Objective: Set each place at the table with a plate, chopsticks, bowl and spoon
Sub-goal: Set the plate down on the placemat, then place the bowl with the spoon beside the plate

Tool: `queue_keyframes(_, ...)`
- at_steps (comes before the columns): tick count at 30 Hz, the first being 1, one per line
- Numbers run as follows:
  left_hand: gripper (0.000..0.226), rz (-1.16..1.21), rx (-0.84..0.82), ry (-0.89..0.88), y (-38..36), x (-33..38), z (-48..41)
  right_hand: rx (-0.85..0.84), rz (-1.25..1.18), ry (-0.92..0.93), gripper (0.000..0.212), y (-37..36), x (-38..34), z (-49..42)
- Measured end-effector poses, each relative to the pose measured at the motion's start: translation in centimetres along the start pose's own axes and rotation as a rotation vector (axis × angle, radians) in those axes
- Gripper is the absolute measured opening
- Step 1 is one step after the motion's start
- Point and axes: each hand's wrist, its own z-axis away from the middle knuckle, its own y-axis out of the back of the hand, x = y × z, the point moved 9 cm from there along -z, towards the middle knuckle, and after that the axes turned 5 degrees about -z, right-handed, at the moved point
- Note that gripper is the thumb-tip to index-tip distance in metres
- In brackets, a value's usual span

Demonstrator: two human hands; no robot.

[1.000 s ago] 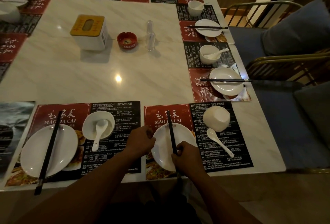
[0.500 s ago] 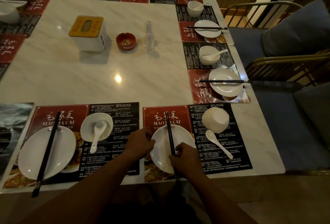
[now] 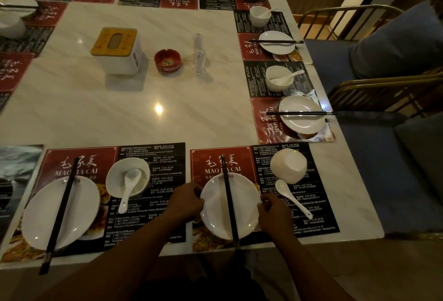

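A white plate [image 3: 215, 209] lies on the near right placemat [image 3: 318, 219], with black chopsticks [image 3: 227, 195] laid across its middle. My left hand [image 3: 185, 201] grips the plate's left rim and my right hand [image 3: 273, 214] grips its right rim. Just right of the plate lies a white spoon [image 3: 291, 196] on the mat. Beyond the spoon a white bowl [image 3: 288, 165] sits upside down. The near left place holds a plate [image 3: 79, 212] with chopsticks [image 3: 61, 212] and a bowl [image 3: 115, 180] with a spoon [image 3: 128, 186] in it.
Set places line the right and far edges of the marble table [image 3: 119, 113]. A white tissue box [image 3: 117, 50], a red ashtray [image 3: 167, 62] and a clear bottle [image 3: 199, 54] stand mid-table. Blue-cushioned chairs [image 3: 374, 60] stand to the right.
My right hand has let go of the chopsticks and moved right to the plate's right rim. The chopsticks now lie across the plate. My left hand stays on the left rim.
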Motion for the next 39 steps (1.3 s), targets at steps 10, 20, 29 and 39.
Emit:
queue_keyframes(10, 0.026, 0.022, 0.021, -0.010, 0.4, 0.3, 0.1, -0.023, -0.020, -0.006, 0.021, 0.2, 0.0, 0.2)
queue_keyframes(20, 0.027, -0.008, 0.019, -0.022, 0.4, 0.6, 0.1, -0.036, -0.013, -0.006, 0.025, 0.3, 0.1, 0.3)
queue_keyframes(29, 0.024, -0.009, 0.049, 0.011, 0.6, 0.6, 0.0, -0.075, -0.026, 0.023, 0.019, 0.9, -0.1, 0.0)
queue_keyframes(39, 0.016, 0.059, 0.368, -0.174, 3.0, 8.8, -0.3, 0.198, 0.042, 0.210, 0.015, 12.6, -0.8, -4.2)
